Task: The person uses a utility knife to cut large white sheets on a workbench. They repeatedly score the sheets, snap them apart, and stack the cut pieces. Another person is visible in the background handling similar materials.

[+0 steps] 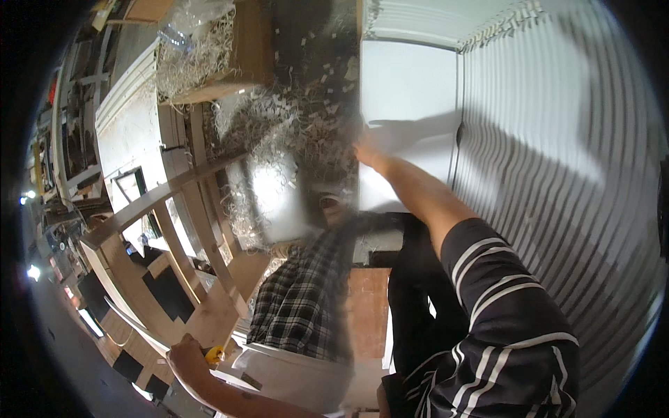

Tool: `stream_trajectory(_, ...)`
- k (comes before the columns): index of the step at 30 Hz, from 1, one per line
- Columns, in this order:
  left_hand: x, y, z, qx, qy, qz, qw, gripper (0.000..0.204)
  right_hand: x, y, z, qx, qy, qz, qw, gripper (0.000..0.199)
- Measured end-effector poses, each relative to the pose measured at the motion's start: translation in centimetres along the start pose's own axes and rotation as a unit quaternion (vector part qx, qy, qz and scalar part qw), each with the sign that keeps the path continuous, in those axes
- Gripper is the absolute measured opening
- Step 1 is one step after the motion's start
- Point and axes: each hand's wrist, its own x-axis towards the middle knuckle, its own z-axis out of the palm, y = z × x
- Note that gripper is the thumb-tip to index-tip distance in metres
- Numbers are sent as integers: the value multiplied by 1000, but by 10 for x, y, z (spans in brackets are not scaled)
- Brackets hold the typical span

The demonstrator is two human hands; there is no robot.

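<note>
My right arm, in a black sleeve with white stripes, reaches forward over a smooth white panel [411, 83]. At the panel's left edge is my right hand [369, 151]. It is blurred, and its finger pose does not show clearly. Low on the left, my left hand [188, 354] is closed, with a small yellow tool [214, 354] showing at its inner side. The tool's exact kind is hard to make out. White strips or edges [237, 376] lie beside that hand.
A ribbed white stack [543, 139] rises along the right. Curly shavings [268, 132] cover the floor ahead, near a cardboard box [247, 49] of scraps. A wooden frame [167, 188] stands at left. Plaid cloth [300, 299] and black trousers [418, 279] show below.
</note>
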Motion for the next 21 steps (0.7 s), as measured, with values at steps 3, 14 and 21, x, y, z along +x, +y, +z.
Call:
stream_trajectory(3, 5, 0, 4, -11, -4, -11, 1000, 22, -12, 9, -15, -24, -22, -38, 999, 30)
stream_trajectory(14, 9, -25, 5, -74, -10, 118, 990, 18, -85, 17, -85, -63, -246, -86, 963, 28)
stream_trajectory(21, 15, -25, 13, -172, 13, 375, 911, 16, -246, 87, -181, -241, -155, -199, 937, 20)
